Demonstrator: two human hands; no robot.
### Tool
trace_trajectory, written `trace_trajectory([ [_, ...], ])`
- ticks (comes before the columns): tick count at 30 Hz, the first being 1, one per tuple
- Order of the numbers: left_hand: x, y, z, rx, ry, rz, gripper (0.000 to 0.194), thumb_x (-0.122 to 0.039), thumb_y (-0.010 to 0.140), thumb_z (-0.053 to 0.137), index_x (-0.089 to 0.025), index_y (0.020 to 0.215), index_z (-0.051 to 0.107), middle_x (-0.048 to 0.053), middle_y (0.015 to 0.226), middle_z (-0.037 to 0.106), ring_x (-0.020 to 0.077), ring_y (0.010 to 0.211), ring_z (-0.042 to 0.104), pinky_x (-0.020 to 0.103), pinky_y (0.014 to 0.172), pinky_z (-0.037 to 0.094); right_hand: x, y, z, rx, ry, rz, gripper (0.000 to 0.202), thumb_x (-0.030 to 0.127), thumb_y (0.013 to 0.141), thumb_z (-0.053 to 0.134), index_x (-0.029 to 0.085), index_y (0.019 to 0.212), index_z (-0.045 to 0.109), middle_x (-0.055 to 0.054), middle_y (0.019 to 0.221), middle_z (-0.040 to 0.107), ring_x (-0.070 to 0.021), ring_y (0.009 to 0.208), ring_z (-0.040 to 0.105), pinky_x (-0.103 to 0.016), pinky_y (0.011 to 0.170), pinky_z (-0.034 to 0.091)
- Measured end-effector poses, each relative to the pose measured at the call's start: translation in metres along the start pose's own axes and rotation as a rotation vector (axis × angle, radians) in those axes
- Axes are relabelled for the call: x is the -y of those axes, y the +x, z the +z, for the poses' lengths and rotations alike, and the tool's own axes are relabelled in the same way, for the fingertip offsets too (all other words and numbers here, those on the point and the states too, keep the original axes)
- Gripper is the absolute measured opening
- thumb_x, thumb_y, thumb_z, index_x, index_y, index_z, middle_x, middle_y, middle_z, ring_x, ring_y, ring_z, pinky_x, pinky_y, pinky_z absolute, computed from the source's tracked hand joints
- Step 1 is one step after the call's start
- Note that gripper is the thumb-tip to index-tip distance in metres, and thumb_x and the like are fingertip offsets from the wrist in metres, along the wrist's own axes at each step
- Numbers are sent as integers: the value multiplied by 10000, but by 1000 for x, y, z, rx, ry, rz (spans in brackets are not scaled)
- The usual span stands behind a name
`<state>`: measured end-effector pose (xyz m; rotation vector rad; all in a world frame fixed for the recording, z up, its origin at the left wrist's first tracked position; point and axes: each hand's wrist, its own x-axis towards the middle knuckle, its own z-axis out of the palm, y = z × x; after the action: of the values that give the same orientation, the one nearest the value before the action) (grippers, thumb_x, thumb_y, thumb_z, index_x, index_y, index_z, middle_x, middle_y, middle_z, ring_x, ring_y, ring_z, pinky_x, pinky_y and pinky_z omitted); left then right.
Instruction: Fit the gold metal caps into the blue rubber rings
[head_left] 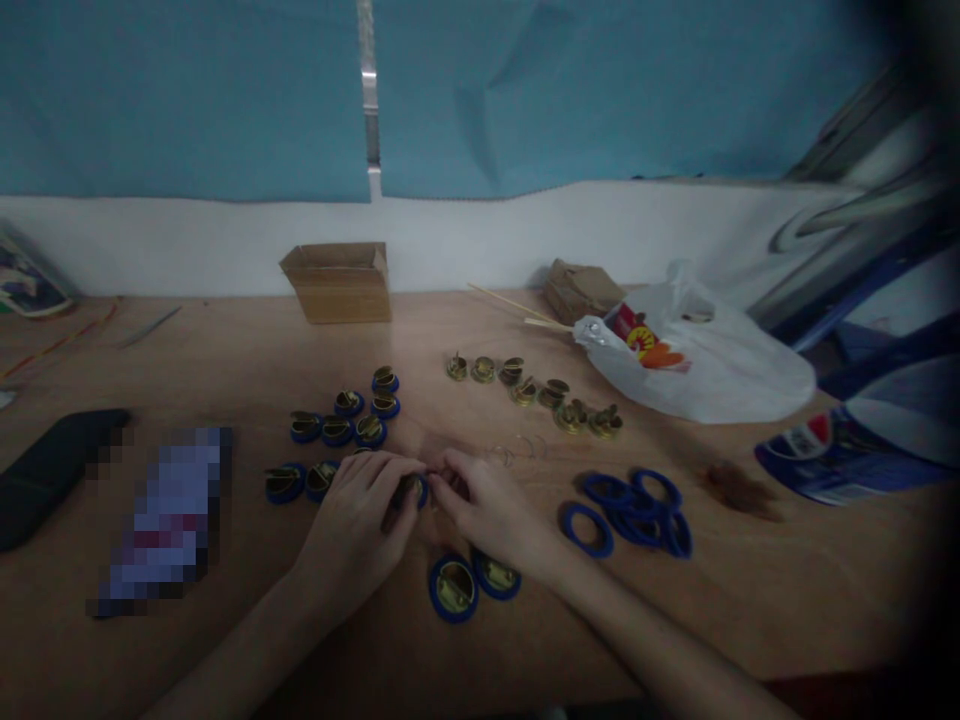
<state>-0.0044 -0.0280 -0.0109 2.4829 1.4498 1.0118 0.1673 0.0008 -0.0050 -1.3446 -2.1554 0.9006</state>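
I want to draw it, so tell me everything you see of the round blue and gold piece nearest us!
The piece has a blue ring around a round, shiny gold middle that looks like metal. A gold bar-like part shows inside; blur hides finer details. It lies on the table, nearer us than the left hand and the right hand, and neither touches it. Another piece sits close on its right; I can't tell whether they touch.

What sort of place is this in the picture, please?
Probably an improvised worktable for small parts, perhaps in a workshop or a home. Loose blue rings lie in a pile, brass-coloured pieces stand in a line, and blue-rimmed pieces are grouped near the left hand.
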Motion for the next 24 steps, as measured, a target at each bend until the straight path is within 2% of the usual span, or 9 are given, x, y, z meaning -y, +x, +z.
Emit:
trace_trajectory([
  [4, 1, -1, 1, 10, -1, 6, 209, -70, 841, 535, -208, 995, 566, 42, 924, 686, 216, 873, 638, 397, 797, 495, 2, 0, -2, 7, -2, -4, 167, 139, 883, 500, 169, 766, 615, -1, 637, 621, -117, 562, 539, -237, 525, 319],
  [11, 2, -1, 0, 8, -13, 2, 294, 4, 787, 473, -203, 974, 567, 46, 911, 684, 221, 865, 632, 391, 782, 495, 7, -4, -6, 124, 34, -87, 185, 111, 876, 476, 160, 783, 628, -9, 692, 633, -113, 600, 542, -227, 553, 352],
  [16, 4, -2, 0, 9, -14, -9, 349, 31, 754, 436, -211, 966, 570, 35, 865, 679, 218, 825, 627, 389, 763, 494, 7, -4, -7, 168, 45, -105, 211, 55, 836, 468, 161, 748, 629, 7, 655, 613, -103, 570, 507, -220, 538, 335],
  [20, 6, -2, -1, 4, -4, -19, 344, 41, 743, 427, -202, 933, 579, 25, 797, 676, 218, 814, 623, 390, 755, 497, 6, -2, -17, 94, 36, -88, 191, 108, 869, 481, 175, 776, 634, 8, 687, 626, -113, 603, 533, -222, 555, 344],
  [24, 8, -2, -4, 9, 39, -26, 358, 38, 745, 425, -180, 964, 605, 20, 693, 670, 235, 814, 625, 413, 768, 499, -2, 0, -49, -132, -51, -34, 207, 188, 903, 469, 175, 803, 650, 2, 642, 610, -132, 581, 545, -242, 549, 355],
])
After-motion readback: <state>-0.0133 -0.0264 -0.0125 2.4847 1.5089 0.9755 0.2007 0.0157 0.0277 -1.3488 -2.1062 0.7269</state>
